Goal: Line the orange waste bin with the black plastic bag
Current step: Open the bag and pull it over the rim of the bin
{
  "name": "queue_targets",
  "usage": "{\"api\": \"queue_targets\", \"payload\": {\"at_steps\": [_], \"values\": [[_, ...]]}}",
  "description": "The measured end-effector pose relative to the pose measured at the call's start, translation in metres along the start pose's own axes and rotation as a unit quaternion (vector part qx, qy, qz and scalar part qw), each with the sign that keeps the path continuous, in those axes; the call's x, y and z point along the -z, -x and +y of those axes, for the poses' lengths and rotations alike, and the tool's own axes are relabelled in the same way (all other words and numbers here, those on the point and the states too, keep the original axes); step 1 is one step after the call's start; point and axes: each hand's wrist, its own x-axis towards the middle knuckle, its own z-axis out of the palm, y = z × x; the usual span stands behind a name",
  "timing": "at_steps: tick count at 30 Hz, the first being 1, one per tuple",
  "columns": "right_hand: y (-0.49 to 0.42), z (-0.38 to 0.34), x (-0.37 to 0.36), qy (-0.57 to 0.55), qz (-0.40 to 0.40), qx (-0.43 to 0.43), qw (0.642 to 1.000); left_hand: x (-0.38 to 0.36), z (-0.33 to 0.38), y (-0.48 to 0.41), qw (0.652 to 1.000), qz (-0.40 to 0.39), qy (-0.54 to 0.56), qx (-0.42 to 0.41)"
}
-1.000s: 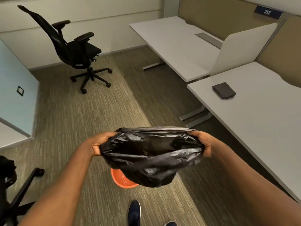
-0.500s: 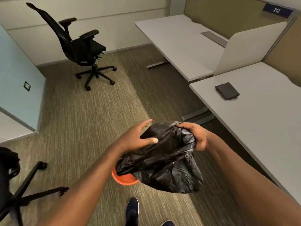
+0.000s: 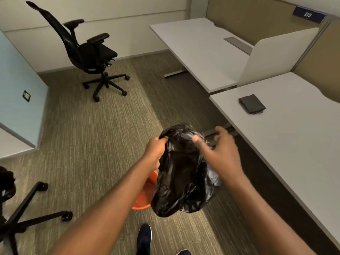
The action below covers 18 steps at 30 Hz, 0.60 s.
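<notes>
Left hand [image 3: 154, 150] pinches black bag [image 3: 182, 181] rim above orange bin [image 3: 145, 197]; right hand [image 3: 219, 150] spread, off it.

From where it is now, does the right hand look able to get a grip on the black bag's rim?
Probably yes. The right hand is open right beside the black bag, fingers spread, with nothing between them. The left hand already pinches the rim's other side.

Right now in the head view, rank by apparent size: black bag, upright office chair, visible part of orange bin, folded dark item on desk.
1. office chair and black bag: look alike, and the bag sits nearer the camera, so unranked.
2. folded dark item and orange bin: small; bin mostly hidden, unsure.
</notes>
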Motion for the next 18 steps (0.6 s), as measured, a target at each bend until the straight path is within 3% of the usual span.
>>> {"api": "queue_targets", "payload": {"at_steps": [3,6,10,13,16,18], "values": [[0.017,0.020,-0.036,0.024,-0.093,-0.077,0.992,-0.010,0.004,0.006,0.995,-0.013,0.079,0.064],[0.005,0.050,-0.056,-0.084,-0.057,-0.167,0.981,-0.006,0.008,0.014,0.986,-0.079,0.072,0.126],[-0.024,0.076,-0.045,-0.361,-0.073,-0.310,0.877,0.032,0.009,0.009,0.967,-0.181,0.060,0.167],[-0.042,0.086,-0.022,-0.427,-0.146,-0.358,0.817,0.072,0.008,-0.001,0.966,-0.187,0.045,0.173],[-0.052,0.091,-0.007,-0.375,-0.235,-0.351,0.825,0.103,0.006,-0.005,0.972,-0.177,0.017,0.155],[-0.056,0.088,-0.009,-0.330,-0.233,-0.332,0.852,0.114,0.005,-0.009,0.989,-0.123,-0.013,0.087]]}}
